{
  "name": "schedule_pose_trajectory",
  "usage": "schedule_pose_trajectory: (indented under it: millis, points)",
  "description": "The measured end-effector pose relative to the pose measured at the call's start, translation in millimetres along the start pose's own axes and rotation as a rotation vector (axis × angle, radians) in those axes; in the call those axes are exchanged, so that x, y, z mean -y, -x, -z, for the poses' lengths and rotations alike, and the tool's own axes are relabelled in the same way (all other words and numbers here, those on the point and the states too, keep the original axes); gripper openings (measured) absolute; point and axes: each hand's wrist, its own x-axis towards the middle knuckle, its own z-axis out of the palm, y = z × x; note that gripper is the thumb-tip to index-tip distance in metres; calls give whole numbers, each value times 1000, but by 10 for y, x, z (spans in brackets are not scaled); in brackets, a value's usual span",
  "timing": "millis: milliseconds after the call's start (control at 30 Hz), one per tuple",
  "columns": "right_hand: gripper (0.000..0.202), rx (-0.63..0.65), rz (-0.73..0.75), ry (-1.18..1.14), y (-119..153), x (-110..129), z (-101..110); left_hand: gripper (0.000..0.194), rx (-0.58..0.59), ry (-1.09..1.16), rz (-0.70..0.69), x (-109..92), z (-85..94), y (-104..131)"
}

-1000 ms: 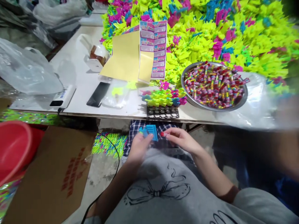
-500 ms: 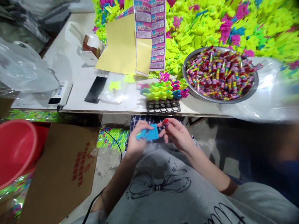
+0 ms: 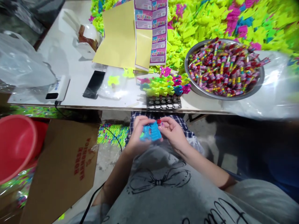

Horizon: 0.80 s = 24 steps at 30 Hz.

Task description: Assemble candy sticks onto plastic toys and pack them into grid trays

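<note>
Over my lap, my left hand (image 3: pixel 139 135) grips a blue plastic toy (image 3: pixel 154 131) with a ridged edge facing right. Fingers of my right hand (image 3: pixel 173 132) pinch a small wrapped candy tube (image 3: pixel 160 122) with a red end, held against or very close to the toy's right side. Whether the two touch is partly hidden by my fingers. Beyond my hands, at the table's front edge, a black rack (image 3: pixel 163 103) has rows of yellow, pink and blue toys (image 3: pixel 163 85) standing at its back. To its right, a steel bowl (image 3: pixel 262 77) is heaped with similar candy tubes.
A large pile of yellow-green toys (image 3: pixel 201 21) covers the back of the table. Toy Candy label sheets (image 3: pixel 159 34), a black phone (image 3: pixel 94 84) and a white power bank (image 3: pixel 58 88) with a cable lie on it. A cardboard box (image 3: pixel 60 155) and red basin (image 3: pixel 17 149) stand lower left.
My right hand has moved left, bringing the candy tube up to the blue toy. The toy has tilted slightly in my left hand. The whole view has shifted a little.
</note>
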Motion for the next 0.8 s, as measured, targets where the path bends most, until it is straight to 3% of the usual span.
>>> schedule_pose_trajectory:
  millis: [67, 167, 233, 300, 367, 500, 600, 800]
  points:
    - [33, -34, 16, -27, -25, -17, -25, 68, -23, 196, 138, -3, -86, 60]
    - [31, -85, 32, -24, -38, -14, -101, 79, -6, 442, 288, -39, -214, 105]
    - [30, -72, 42, -3, -29, -9, -151, 71, -112, 460, 310, -75, -260, 72]
    - [29, -20, 49, 9, -10, -26, -179, 48, -237, 479, 377, -101, -269, 1]
    - [28, 9, 52, 4, 16, -73, -179, 31, -287, 536, 463, -105, -257, -72]
    - [27, 53, -43, -49, 78, -219, -142, 27, -366, 727, 493, -69, -241, -134]
    - [31, 124, -119, -92, 113, -283, -140, 20, -379, 899, 485, -41, -256, -113]
    - [24, 152, -91, -68, 99, -288, -153, 17, -304, 966, 509, -15, -270, -80]
